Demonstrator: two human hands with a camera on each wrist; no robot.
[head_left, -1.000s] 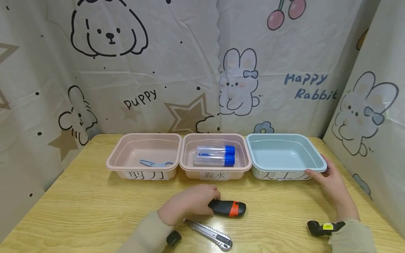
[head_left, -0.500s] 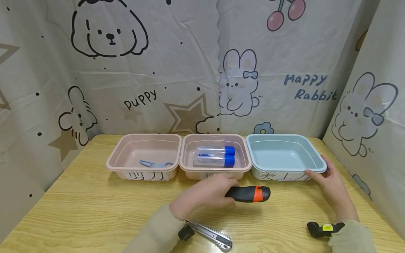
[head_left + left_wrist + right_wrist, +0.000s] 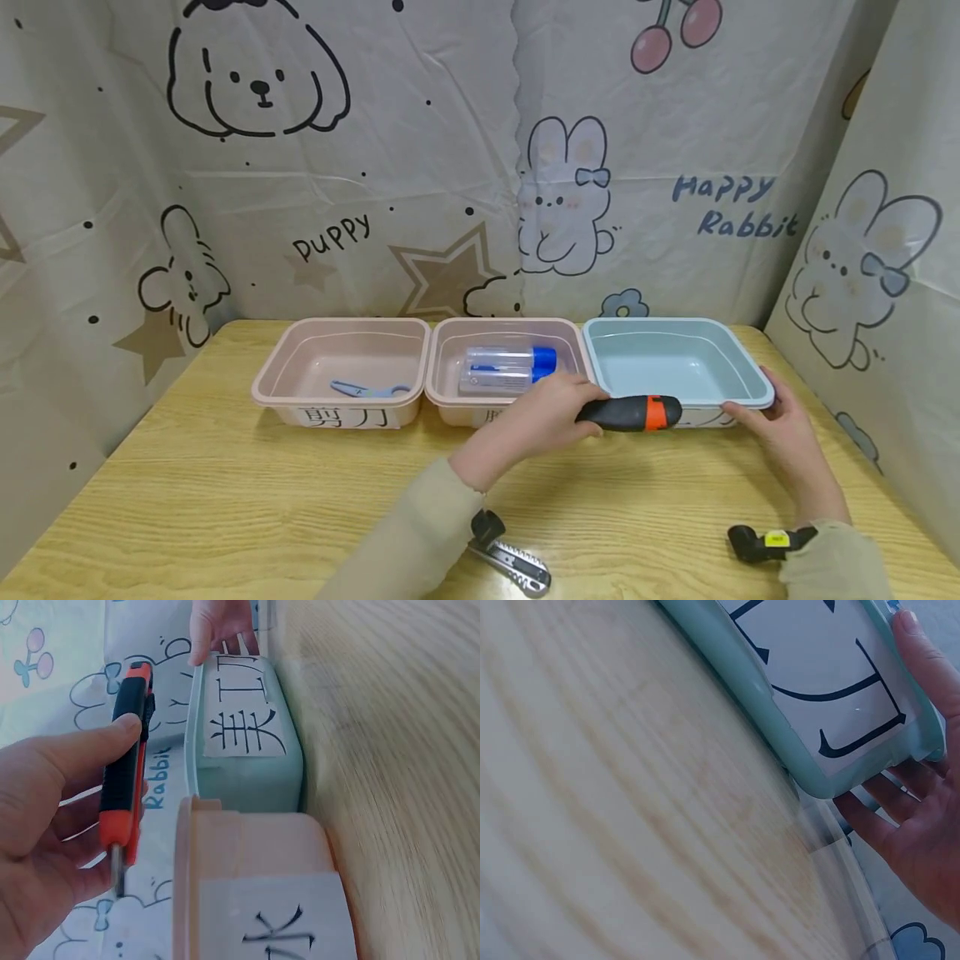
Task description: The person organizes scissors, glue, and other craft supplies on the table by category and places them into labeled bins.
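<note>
Pale, creased cloth (image 3: 427, 158) walls in the table (image 3: 225, 500) at the back and both sides, printed with a puppy face (image 3: 260, 88), rabbits (image 3: 566, 221), cherries (image 3: 651, 50) and brown stars (image 3: 448, 271). Yellowish grain streaks the tabletop; over on my right, the cloth's corner sinks into grey shadow.
</note>
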